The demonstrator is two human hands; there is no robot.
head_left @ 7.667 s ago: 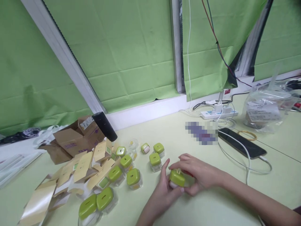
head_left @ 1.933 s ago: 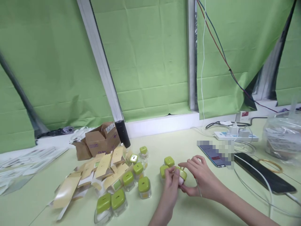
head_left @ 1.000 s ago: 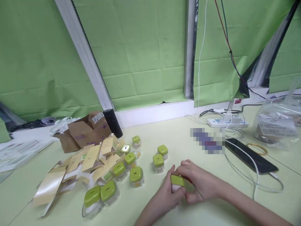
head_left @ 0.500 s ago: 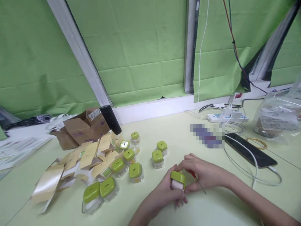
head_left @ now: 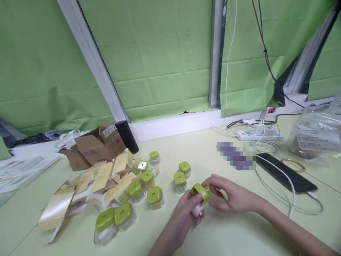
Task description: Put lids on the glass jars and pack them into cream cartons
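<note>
On our pale table (head_left: 197, 142), our left hand (head_left: 179, 222) grips a green lid (head_left: 201, 191) and white insert (head_left: 197, 211); loosened fingers could drop our right hand's (head_left: 236, 193) red-handled tool (head_left: 220, 193).

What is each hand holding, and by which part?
Left hand: a green lid, thumb over its near edge, fingers by the white part beneath. Right hand: a thin tool, by its red end.

A glossy green lid (head_left: 200, 192), tilted with its hollow side showing, and a small white piece (head_left: 197, 210) sit in the left hand (head_left: 183, 217), beside a thin red-handled tool (head_left: 220, 193) in the right hand (head_left: 231, 195).
</note>
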